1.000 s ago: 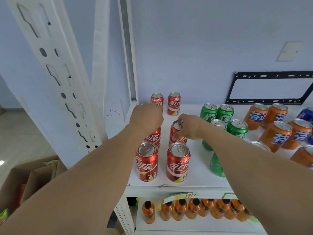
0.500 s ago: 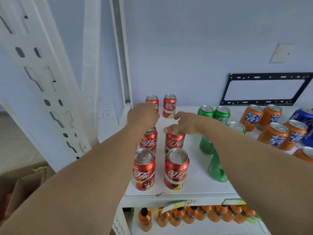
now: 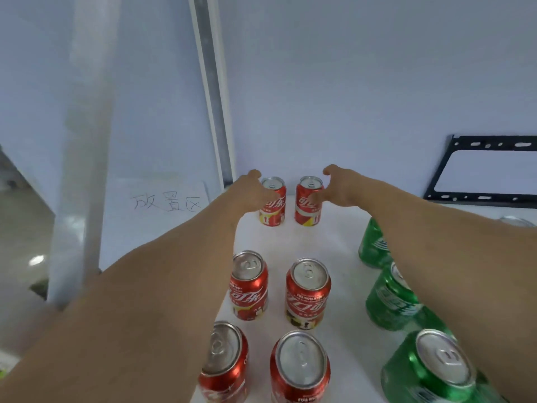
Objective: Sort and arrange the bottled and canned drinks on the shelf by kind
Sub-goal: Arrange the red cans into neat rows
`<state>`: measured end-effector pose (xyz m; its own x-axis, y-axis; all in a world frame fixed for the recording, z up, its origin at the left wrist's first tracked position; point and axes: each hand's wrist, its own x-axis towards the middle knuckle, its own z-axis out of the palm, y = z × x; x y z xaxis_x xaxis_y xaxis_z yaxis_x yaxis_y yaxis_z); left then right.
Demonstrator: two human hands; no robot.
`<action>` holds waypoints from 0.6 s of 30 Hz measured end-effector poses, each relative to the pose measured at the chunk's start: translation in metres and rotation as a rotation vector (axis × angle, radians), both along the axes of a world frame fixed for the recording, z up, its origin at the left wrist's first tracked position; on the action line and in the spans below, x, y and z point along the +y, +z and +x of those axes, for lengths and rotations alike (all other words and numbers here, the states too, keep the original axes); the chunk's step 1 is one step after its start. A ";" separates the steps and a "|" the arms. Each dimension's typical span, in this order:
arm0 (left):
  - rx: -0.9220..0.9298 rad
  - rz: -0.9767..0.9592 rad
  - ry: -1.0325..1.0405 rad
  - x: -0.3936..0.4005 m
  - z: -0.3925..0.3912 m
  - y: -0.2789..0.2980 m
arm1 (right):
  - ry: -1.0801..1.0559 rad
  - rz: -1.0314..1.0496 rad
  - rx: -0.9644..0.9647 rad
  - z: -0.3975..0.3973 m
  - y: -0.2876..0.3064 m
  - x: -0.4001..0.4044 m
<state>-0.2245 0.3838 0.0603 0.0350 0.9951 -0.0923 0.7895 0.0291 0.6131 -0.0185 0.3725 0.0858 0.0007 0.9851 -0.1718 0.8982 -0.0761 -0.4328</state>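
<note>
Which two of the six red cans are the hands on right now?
The back pair by the wall: left hand on the back-left red can, right hand on the back-right red can. The four nearer ones stand untouched.

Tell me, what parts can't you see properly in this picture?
- Head view: the right arm covers most of the green cans.
- The bottom edge cuts off the two nearest red cans.
- The left hand and right hand hide whether fingers touch the back red cans.

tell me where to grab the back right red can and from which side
Grip the back right red can round its upright side wall, mid-height, coming from its right, where the right hand already is. The back left red can stands close on its left, and the wall sits just behind.
</note>
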 end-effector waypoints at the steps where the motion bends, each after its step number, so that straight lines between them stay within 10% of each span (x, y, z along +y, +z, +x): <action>1: -0.034 -0.019 -0.008 0.006 0.001 -0.003 | 0.005 -0.004 0.017 -0.002 -0.003 0.008; 18: -0.244 -0.230 0.019 0.045 -0.001 -0.024 | 0.037 -0.081 0.232 0.005 -0.043 0.043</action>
